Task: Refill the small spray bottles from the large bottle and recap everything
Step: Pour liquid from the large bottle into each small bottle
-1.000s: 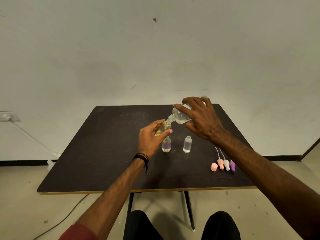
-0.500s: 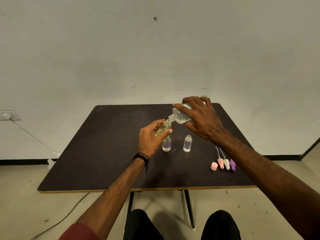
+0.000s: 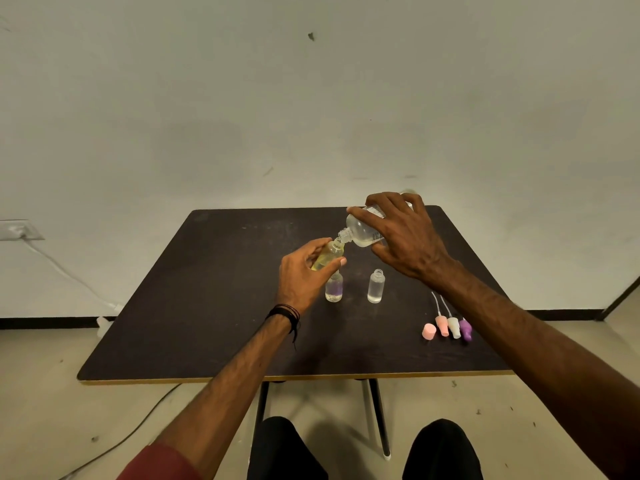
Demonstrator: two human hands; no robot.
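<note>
While the right hand (image 3: 407,237) grips the large bottle (image 3: 363,232) tipped neck-down to the left, the left hand (image 3: 304,275) holds a small yellow-tinted bottle (image 3: 327,256) tilted up toward it, thumb and fingers wrapped round its body. The large bottle's open neck meets the small bottle's mouth above the middle of the dark table (image 3: 207,289). Just below the left hand stands a small bottle with a purple tint (image 3: 334,289), uncapped and upright on the table. Beside it to the right stands a clear small bottle (image 3: 376,286), also open and upright. Nearer the right front of the table lie a pink cap (image 3: 428,331) and three spray tops in a row: pink (image 3: 442,325), white (image 3: 453,327) and purple (image 3: 466,330), their thin tubes pointing away toward the wall.
</note>
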